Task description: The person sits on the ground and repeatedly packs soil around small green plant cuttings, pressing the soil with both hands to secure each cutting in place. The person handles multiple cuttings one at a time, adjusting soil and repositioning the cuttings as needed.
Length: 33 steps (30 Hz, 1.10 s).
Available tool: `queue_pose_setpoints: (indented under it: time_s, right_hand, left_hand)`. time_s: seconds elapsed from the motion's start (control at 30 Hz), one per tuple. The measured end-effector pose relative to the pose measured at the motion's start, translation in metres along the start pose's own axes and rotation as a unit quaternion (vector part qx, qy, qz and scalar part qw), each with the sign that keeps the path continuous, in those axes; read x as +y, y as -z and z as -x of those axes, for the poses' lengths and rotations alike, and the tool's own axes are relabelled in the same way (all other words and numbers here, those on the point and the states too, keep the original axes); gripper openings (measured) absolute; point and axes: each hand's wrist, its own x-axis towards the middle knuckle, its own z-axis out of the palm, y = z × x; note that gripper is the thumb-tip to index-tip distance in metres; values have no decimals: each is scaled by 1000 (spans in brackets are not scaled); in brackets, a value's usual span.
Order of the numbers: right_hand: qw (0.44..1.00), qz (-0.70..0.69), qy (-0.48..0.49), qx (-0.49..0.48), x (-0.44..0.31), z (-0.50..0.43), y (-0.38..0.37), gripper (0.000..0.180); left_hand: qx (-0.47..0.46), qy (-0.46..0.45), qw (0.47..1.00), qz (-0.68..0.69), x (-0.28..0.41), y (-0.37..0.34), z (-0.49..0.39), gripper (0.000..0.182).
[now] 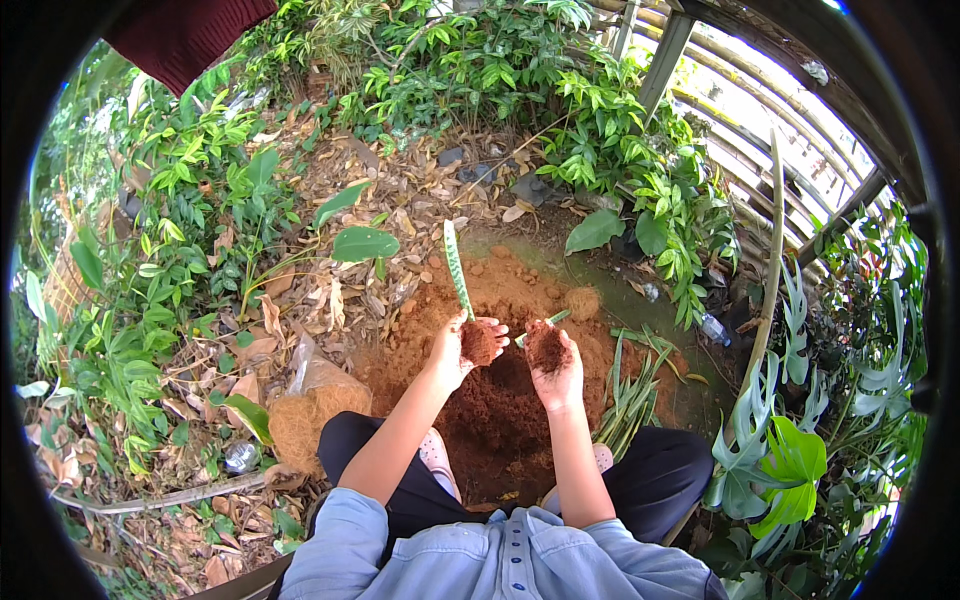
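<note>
My left hand [456,351] holds a ball of brown soil or coir [478,343] at the base of an upright, mottled snake plant leaf [456,270]. In my right hand [556,375], palm up, lies a heap of loose, dark brown soil [548,349]. A cut leaf piece [555,318] shows just beyond my right fingers. Below both hands spreads a mound of reddish-brown soil [495,409] with a darker hollow. Right of it lies a pile of long snake plant leaves [631,397]. A round fibre ball [582,303] rests on the soil beyond my right hand.
A plastic bag [319,367] with coconut-like fibre [307,424] lies by my left knee. Dry leaves [337,300] cover the ground at left. A plastic bottle [714,330] lies at right, near a leaning stem [772,262]. Green shrubs [480,82] and a slatted fence [750,112] stand around.
</note>
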Motion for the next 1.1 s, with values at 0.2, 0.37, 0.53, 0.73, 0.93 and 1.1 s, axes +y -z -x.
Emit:
queue_pose_setpoints:
  time_s: [0.2,0.37,0.53,0.73,0.93,1.1]
  right_hand:
    - [1000,-6,6,-13,-4,2,-8,31]
    - [1000,-15,8,-2,-7,3,-9,31]
    - [1000,-28,6,-13,-8,6,-16,31]
    - [999,-28,8,-16,-9,10,-29,31]
    - [999,-30,8,-11,-7,10,-31,31]
    - [1000,-18,10,-17,-4,12,-33,32]
  left_hand:
    - [-91,5,995,31,0,-4,0,42]
    - [-110,19,992,59,-3,-7,1,38]
    - [-109,9,994,32,-8,-5,-1,37]
    - [-68,52,991,98,-16,1,-8,34]
    - [-50,73,989,115,-21,11,-15,26]
    - [14,54,998,0,-21,8,-12,30]
